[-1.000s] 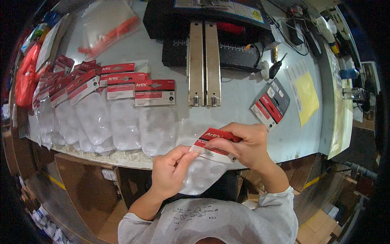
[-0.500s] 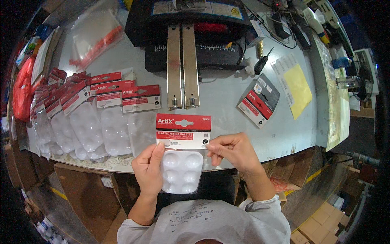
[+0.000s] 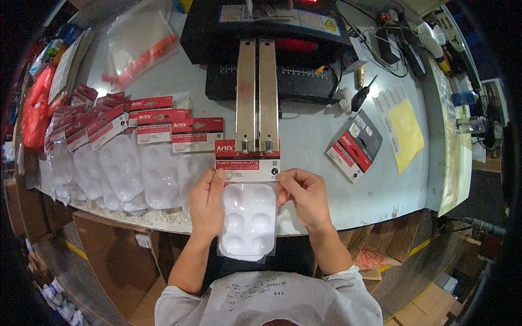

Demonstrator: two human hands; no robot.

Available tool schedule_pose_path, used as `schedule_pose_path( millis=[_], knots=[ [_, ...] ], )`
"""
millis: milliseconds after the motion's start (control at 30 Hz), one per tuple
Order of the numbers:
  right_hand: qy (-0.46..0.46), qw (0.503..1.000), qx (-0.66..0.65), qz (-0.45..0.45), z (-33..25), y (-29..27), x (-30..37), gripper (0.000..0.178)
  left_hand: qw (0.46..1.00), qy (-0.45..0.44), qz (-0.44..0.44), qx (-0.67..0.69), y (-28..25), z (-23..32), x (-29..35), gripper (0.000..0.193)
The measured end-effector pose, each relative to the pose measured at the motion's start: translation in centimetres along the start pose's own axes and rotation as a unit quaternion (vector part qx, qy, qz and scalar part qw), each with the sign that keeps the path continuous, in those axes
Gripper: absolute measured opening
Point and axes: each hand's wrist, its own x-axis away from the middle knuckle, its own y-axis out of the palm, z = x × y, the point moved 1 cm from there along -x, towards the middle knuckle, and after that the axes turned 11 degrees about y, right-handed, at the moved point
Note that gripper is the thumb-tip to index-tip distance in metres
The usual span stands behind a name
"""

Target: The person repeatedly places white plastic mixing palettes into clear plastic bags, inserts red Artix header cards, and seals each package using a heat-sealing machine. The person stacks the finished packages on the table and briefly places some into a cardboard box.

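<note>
The worktop is moderately bright, its light seeming to come from above, with a pale sheen towards the upper right. Small highlights dot the glossy white palette and the clear plastic bag at upper left. Below the worktop, the floor falls into dimness. A small red indicator light glows at upper right. The left hand and right hand look fairly sharp; fine print is soft. Straight edges bow outward, and the corners sink into grainy black
</note>
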Motion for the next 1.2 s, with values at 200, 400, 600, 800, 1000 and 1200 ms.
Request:
schedule_pose_path(
  millis=[200, 400, 600, 800, 1000, 1200],
  knots=[
    [-0.069, 0.997, -0.007, 0.034, -1.2, 0.8, -1.6, 0.016, 0.998, 0.010, 0.025, -0.051, 0.4, 0.1, -2.5, 0.029],
    [-0.085, 0.995, 0.026, 0.038, -0.5, 0.5, -2.6, 0.015, 0.999, 0.028, 0.030, -0.012, 0.9, -1.8, -2.4, 0.027],
    [-0.323, 0.858, 0.298, 0.267, -5.2, -5.1, -1.8, 0.025, 0.952, 0.108, 0.025, -0.285, -3.3, 0.3, -3.6, 0.014],
    [-0.282, 0.651, 0.612, 0.350, -6.2, -14.3, -3.2, 0.092, 0.752, 0.200, 0.127, -0.616, -7.6, 2.6, -2.2, 0.031],
    [-0.307, 0.664, 0.586, 0.347, -4.1, -14.9, -3.4, 0.083, 0.951, 0.172, -0.015, -0.258, -1.0, -0.6, 3.0, 0.014],
    [-0.180, 0.871, 0.345, 0.300, -5.4, -7.5, 2.2, 0.054, 0.996, 0.050, -0.033, 0.070, -0.3, 2.3, 3.3, 0.010]
  ],
)
